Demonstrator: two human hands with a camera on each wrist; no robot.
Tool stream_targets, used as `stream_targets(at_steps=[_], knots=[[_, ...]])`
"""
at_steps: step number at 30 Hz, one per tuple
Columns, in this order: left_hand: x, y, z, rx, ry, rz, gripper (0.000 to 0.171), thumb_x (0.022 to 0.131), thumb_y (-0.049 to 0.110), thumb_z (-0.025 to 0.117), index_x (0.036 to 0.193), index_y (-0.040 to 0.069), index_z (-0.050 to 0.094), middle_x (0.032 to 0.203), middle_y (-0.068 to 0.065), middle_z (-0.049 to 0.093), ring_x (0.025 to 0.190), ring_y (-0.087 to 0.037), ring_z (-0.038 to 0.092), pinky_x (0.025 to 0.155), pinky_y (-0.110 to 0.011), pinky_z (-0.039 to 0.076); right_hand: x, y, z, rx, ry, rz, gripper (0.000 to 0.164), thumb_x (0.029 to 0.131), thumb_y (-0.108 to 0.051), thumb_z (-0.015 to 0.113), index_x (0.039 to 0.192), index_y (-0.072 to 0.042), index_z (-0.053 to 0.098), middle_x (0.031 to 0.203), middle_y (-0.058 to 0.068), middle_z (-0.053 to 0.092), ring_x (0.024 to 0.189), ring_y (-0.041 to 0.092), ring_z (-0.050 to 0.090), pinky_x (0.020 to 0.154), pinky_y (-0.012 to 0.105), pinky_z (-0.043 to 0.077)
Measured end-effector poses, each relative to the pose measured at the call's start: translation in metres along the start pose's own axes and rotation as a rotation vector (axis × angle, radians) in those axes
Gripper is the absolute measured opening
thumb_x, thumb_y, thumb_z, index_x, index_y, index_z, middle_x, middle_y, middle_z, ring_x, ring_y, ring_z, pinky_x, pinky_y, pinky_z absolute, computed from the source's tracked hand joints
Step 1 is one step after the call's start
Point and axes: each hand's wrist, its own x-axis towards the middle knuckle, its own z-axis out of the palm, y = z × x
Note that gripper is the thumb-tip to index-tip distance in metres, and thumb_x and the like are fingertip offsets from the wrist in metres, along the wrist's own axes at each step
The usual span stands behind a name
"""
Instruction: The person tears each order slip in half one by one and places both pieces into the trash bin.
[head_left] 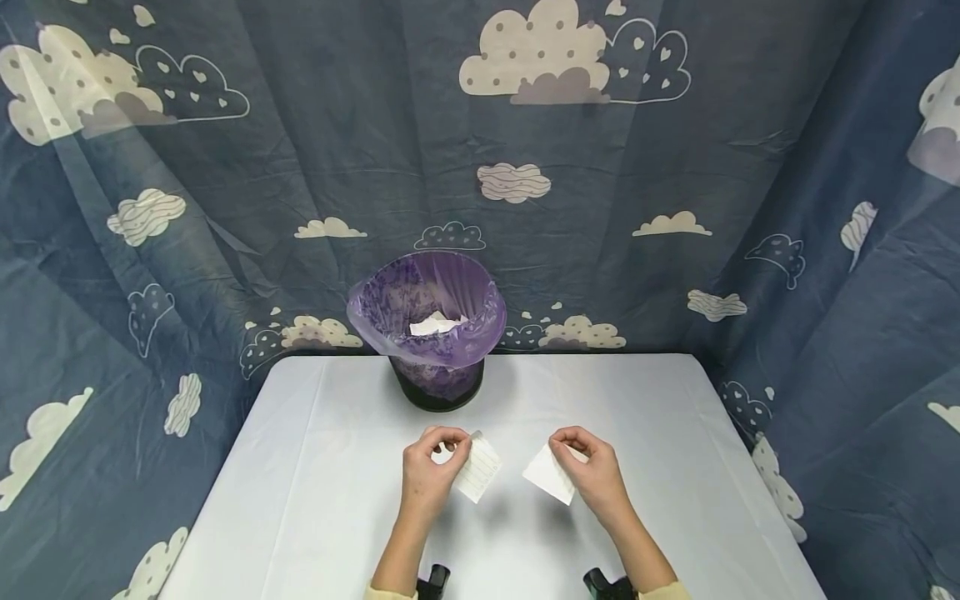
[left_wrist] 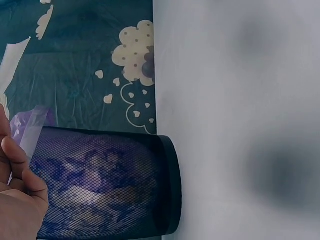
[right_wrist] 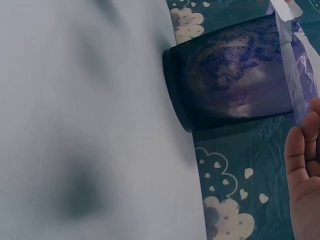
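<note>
My left hand (head_left: pixel 431 471) pinches a small lined piece of paper (head_left: pixel 480 468) between thumb and fingers, above the white table. Opposite it, my right hand (head_left: pixel 597 472) pinches a plain-looking white piece of paper (head_left: pixel 548 476). A gap separates the two pieces. In the left wrist view the left hand (left_wrist: pixel 22 200) shows at the lower left edge with its fingers bent. The right hand (right_wrist: pixel 306 175) is partly cut off at the right edge of the right wrist view.
Beyond the hands, a black mesh bin (left_wrist: pixel 105 185) stands on the table (head_left: pixel 330 500) near its back edge. A purple bag (head_left: pixel 480 333) lines it, with white paper (head_left: pixel 435 324) inside. A dark blue cloud-patterned curtain (head_left: pixel 360 150) hangs behind and along the sides.
</note>
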Motion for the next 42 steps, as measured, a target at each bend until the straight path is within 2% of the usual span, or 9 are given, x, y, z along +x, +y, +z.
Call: stream_targets(at_steps=[6, 10, 14, 19, 23, 27, 34, 39, 42], knots=[[0.002, 0.005, -0.005, -0.004, 0.012, 0.018, 0.017, 0.087, 0.007, 0.086, 0.086, 0.023, 0.080, 0.081, 0.005, 0.074, 0.079, -0.017, 0.061, 0.079, -0.026, 0.045, 0.003, -0.003, -0.002, -0.026, -0.007, 0.021, 0.007, 0.096, -0.011, 0.077, 0.098, -0.005, 0.075, 0.097, 0.009, 0.076, 0.085, 0.010, 0.063, 0.069, 0.022, 0.052], [0.011, 0.014, -0.010, -0.001, 0.021, 0.058, 0.015, 0.088, 0.008, 0.085, 0.087, 0.022, 0.080, 0.081, 0.005, 0.072, 0.081, -0.019, 0.061, 0.079, -0.026, 0.047, 0.014, -0.014, -0.003, -0.047, -0.006, -0.001, 0.008, 0.097, -0.013, 0.076, 0.099, -0.006, 0.076, 0.101, 0.012, 0.076, 0.091, 0.014, 0.064, 0.071, 0.022, 0.052], [0.031, 0.030, -0.018, 0.002, 0.038, 0.138, 0.008, 0.089, 0.009, 0.085, 0.088, 0.015, 0.081, 0.083, 0.003, 0.071, 0.081, -0.013, 0.060, 0.077, -0.021, 0.047, 0.036, -0.035, -0.002, -0.049, -0.013, -0.049, 0.011, 0.099, -0.016, 0.074, 0.102, -0.005, 0.075, 0.104, 0.012, 0.076, 0.093, 0.017, 0.063, 0.073, 0.022, 0.054], [0.063, 0.055, -0.027, 0.012, 0.087, 0.229, 0.005, 0.090, 0.009, 0.084, 0.088, 0.009, 0.080, 0.082, -0.003, 0.071, 0.079, -0.009, 0.058, 0.073, -0.016, 0.046, 0.074, -0.070, 0.004, -0.008, -0.007, -0.123, 0.014, 0.099, -0.017, 0.073, 0.104, -0.005, 0.075, 0.107, 0.013, 0.075, 0.091, 0.016, 0.064, 0.072, 0.020, 0.054], [0.090, 0.074, -0.034, -0.001, 0.128, 0.255, 0.006, 0.092, 0.010, 0.082, 0.090, 0.005, 0.080, 0.082, -0.008, 0.068, 0.079, -0.011, 0.055, 0.070, -0.019, 0.042, 0.102, -0.106, 0.013, 0.044, -0.010, -0.179, 0.016, 0.098, -0.020, 0.072, 0.105, -0.005, 0.075, 0.108, 0.013, 0.075, 0.088, 0.015, 0.065, 0.068, 0.020, 0.053], [0.118, 0.088, -0.036, -0.011, 0.171, 0.242, 0.006, 0.094, 0.011, 0.080, 0.094, 0.005, 0.080, 0.084, -0.011, 0.068, 0.082, -0.011, 0.055, 0.073, -0.026, 0.041, 0.126, -0.137, 0.026, 0.065, -0.014, -0.201, 0.018, 0.097, -0.023, 0.071, 0.104, -0.007, 0.075, 0.104, 0.013, 0.075, 0.083, 0.015, 0.065, 0.065, 0.021, 0.053], [0.159, 0.094, -0.038, 0.031, 0.258, 0.199, 0.013, 0.095, 0.015, 0.078, 0.096, 0.003, 0.080, 0.086, -0.016, 0.071, 0.080, -0.014, 0.055, 0.074, -0.023, 0.041, 0.153, -0.167, 0.057, 0.007, 0.007, -0.192, 0.020, 0.096, -0.027, 0.071, 0.102, -0.009, 0.077, 0.102, 0.010, 0.078, 0.077, 0.011, 0.063, 0.062, 0.019, 0.049], [0.177, 0.090, -0.038, 0.054, 0.327, 0.108, 0.015, 0.095, 0.018, 0.075, 0.096, 0.003, 0.080, 0.087, -0.016, 0.074, 0.078, -0.013, 0.056, 0.077, -0.025, 0.043, 0.167, -0.176, 0.072, -0.085, 0.046, -0.204, 0.022, 0.096, -0.026, 0.069, 0.103, -0.008, 0.079, 0.097, 0.013, 0.079, 0.076, 0.015, 0.064, 0.062, 0.018, 0.046], [0.183, 0.086, -0.038, 0.072, 0.376, 0.058, 0.016, 0.095, 0.018, 0.074, 0.096, 0.004, 0.081, 0.088, -0.016, 0.075, 0.076, -0.011, 0.056, 0.075, -0.024, 0.043, 0.169, -0.177, 0.076, -0.103, 0.013, -0.204, 0.026, 0.098, -0.025, 0.068, 0.112, -0.006, 0.078, 0.104, 0.015, 0.080, 0.088, 0.021, 0.071, 0.070, 0.021, 0.049]])
